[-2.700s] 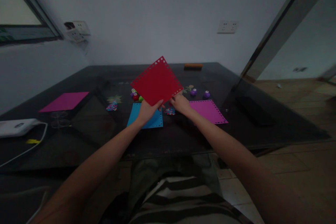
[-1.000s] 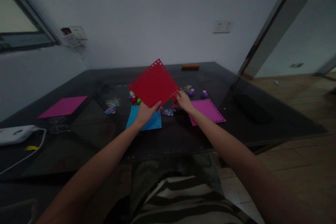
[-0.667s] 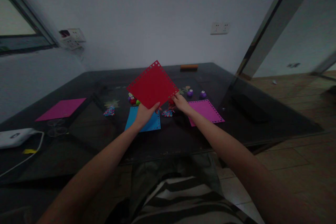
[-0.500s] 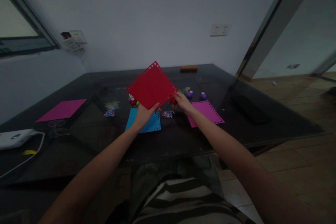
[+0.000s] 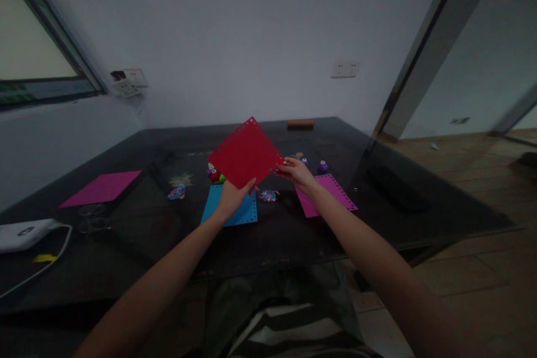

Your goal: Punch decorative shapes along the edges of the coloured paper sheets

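A red sheet (image 5: 247, 154) with small holes punched along two edges is held up, corner upward, above the dark table. My left hand (image 5: 235, 193) grips its lower corner, thumb on the front. At the right corner is my right hand (image 5: 296, 170), its fingers pinched near the sheet's edge; whether it holds anything else is too small to tell. Below my left hand lies a blue sheet (image 5: 243, 213) with punched edges. A pink punched sheet (image 5: 331, 190) lies under my right forearm. Small colourful pieces (image 5: 268, 196) form a pile between them.
Another pink sheet (image 5: 104, 187), a second pile (image 5: 177, 191), clear glasses (image 5: 94, 219) and a white device (image 5: 25, 235) with a cable are at left. Round purple things (image 5: 323, 166) stand behind the right pink sheet. A black object (image 5: 396, 189) lies right, an orange bar (image 5: 301, 123) at the back.
The camera view has tilted up, so the scene sits lower. The red thing seen by my right fingers earlier no longer shows. My left hand keeps its grip on the red sheet.
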